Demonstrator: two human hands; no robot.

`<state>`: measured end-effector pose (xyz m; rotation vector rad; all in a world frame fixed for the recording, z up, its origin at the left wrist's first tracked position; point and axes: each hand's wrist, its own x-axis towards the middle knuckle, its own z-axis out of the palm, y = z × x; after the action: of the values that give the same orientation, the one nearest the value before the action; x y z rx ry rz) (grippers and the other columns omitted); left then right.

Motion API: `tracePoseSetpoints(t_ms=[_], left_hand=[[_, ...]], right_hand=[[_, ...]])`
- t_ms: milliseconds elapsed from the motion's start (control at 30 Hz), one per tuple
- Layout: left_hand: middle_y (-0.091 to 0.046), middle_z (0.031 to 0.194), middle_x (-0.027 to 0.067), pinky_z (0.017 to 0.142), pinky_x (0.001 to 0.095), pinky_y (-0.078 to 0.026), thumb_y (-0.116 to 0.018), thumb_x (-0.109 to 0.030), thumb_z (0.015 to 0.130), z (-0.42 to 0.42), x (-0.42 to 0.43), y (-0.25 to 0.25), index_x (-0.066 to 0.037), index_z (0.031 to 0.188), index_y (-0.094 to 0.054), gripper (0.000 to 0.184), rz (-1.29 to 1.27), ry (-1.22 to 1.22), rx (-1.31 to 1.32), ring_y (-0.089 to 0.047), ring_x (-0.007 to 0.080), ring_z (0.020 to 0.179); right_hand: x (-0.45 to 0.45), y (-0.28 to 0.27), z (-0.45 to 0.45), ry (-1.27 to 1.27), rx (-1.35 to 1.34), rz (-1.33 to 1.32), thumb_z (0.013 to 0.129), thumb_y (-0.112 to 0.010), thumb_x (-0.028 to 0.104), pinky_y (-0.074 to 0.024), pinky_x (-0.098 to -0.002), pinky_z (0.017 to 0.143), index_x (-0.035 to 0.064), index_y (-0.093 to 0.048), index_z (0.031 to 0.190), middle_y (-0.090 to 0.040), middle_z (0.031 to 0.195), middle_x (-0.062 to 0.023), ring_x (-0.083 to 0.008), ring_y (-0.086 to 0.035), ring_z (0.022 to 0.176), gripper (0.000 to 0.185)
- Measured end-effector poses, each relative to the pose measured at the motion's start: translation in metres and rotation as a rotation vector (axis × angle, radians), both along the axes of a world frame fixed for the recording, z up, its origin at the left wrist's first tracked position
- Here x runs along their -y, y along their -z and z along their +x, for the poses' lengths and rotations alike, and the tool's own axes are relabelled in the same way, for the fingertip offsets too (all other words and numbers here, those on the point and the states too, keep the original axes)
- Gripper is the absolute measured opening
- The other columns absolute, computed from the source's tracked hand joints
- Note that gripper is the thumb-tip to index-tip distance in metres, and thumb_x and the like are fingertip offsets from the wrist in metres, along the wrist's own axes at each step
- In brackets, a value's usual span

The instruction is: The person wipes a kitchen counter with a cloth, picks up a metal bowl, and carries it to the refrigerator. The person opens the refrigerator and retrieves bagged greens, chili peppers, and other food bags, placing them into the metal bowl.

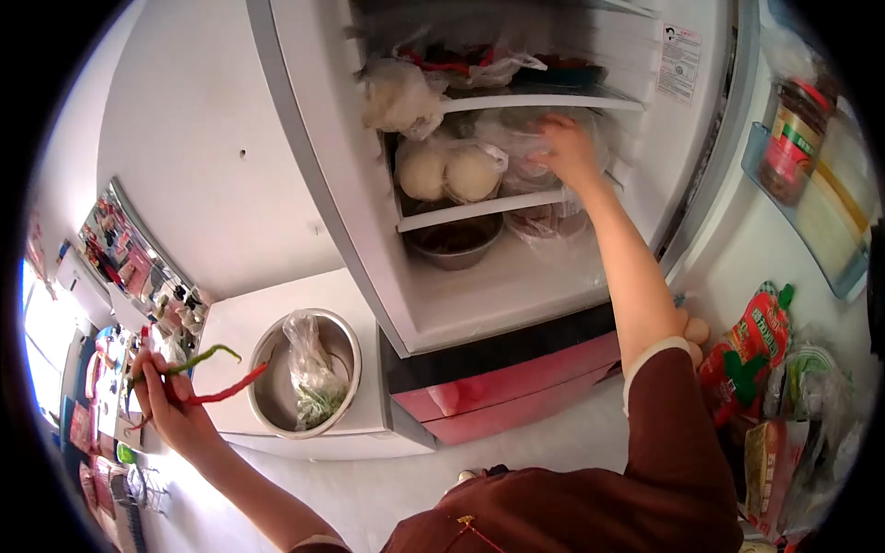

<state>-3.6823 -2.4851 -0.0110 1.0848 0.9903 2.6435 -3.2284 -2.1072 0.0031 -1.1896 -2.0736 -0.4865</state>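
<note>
My left hand (166,396) is closed around several chili peppers, away from the fridge at the left. A red chili (226,392) and a curled green chili (205,358) stick out past the fingers. On the fridge's middle shelf, my right hand (569,152) has its fingers on a clear plastic bag (512,138); what the bag holds is unclear. Next to it sit two round pale items in a bag (447,173). Below my left hand's level, a metal basin (348,343) holds a bag with some greens (316,382).
The open fridge has a white middle shelf edge (479,210), with a metal bowl (456,253) beneath. Its door, at right, carries a red-lidded jar (797,138), a red packet (751,346) and eggs (694,329). The basin stands on a white cabinet (230,336).
</note>
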Motion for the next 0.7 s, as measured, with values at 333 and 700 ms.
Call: tracePoseSetpoints(t_ms=[333,700], left_hand=[[-0.057,0.082,0.0029,0.043,0.0165,-0.024,-0.048,-0.012,0.093,0.028,0.010,0.005,-0.002,0.105,-0.056,0.018,-0.025,-0.034,-0.026,-0.030,0.0041,0.049],[-0.056,0.081,0.0033,0.042,0.0153,-0.026,-0.047,-0.011,0.093,0.051,0.000,0.011,-0.002,0.105,-0.055,0.018,-0.038,-0.009,-0.017,-0.034,0.0038,0.048]], right_hand=[[-0.037,0.021,0.055,-0.233,-0.641,0.119,0.056,-0.076,0.007,-0.0437,-0.0349,0.090,0.0050,-0.066,0.095,-0.051,0.124,-0.0154,-0.0288,-0.051,0.112,0.040],[-0.047,0.031,0.048,-0.469,-1.292,-0.202,0.066,-0.058,-0.001,-0.0452,-0.0281,0.077,0.0028,-0.065,0.098,-0.064,0.098,-0.0138,-0.0209,-0.060,0.088,0.033]])
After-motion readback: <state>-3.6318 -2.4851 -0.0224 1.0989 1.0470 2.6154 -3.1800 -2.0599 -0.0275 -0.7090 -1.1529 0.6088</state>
